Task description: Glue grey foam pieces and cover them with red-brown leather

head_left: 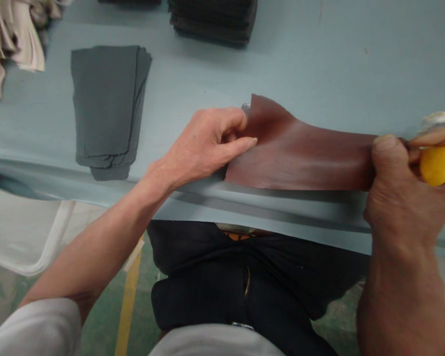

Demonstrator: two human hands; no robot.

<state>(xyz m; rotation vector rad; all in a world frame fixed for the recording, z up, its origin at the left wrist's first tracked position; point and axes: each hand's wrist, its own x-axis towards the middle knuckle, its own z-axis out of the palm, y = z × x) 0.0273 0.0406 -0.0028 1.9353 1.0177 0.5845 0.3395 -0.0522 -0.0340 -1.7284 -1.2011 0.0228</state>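
A reddish-brown leather piece is stretched between my hands just above the front edge of the table, its upper left corner curled up. My left hand pinches the left end between thumb and fingers. At the other end my right hand is closed, its thumb pressing on the leather. A rounded yellow object shows among the right fingers; its kind is unclear. Just above those fingers is a whitish, rough-looking bit, partly hidden. The leather's underside cannot be seen.
On the blue-grey covered table, dark grey cut pieces lie stacked at left. Behind stands a thick dark stack. Beige strips hang together at the upper left. A white plastic tub sits below the table's left edge.
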